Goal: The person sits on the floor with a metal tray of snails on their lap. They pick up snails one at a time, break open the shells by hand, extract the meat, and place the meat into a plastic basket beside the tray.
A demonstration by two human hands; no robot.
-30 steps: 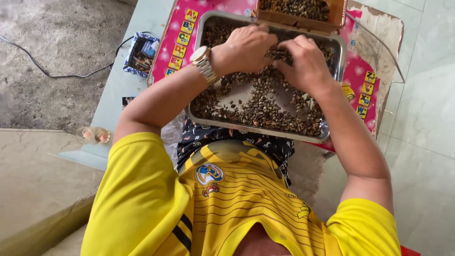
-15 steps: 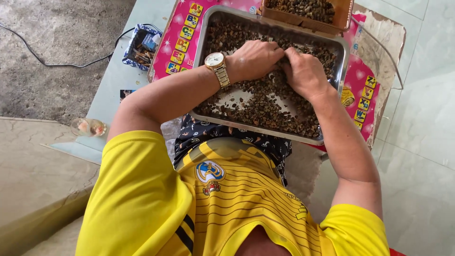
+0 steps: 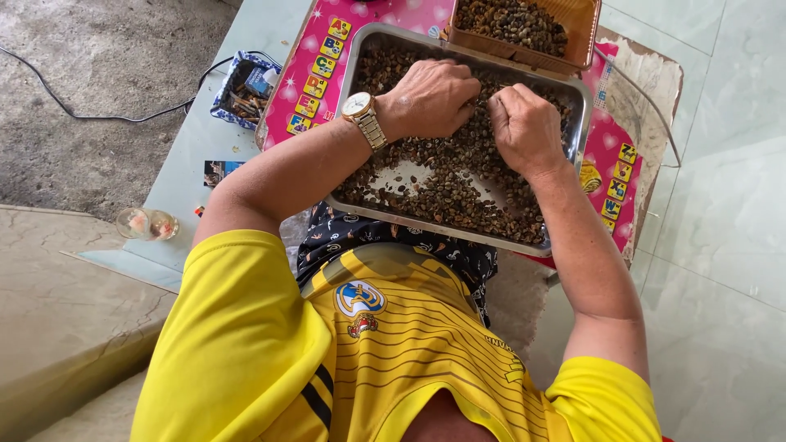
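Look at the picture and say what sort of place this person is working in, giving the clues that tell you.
Probably a home porch or doorway, not a workshop: pale tiled floor meets rough concrete ground, and a metal tray of small brown shells sits on a pink children's alphabet mat. Both hands sort through them.

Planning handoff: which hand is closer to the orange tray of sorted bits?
Right, probably. The right hand lies just below the orange tray; the left hand sits farther along the metal tray.

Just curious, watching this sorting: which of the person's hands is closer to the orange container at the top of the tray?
The right hand. It rests on the small brown pieces just below the orange container, while the left hand, the one by the wristwatch, sits further to the container's lower left.
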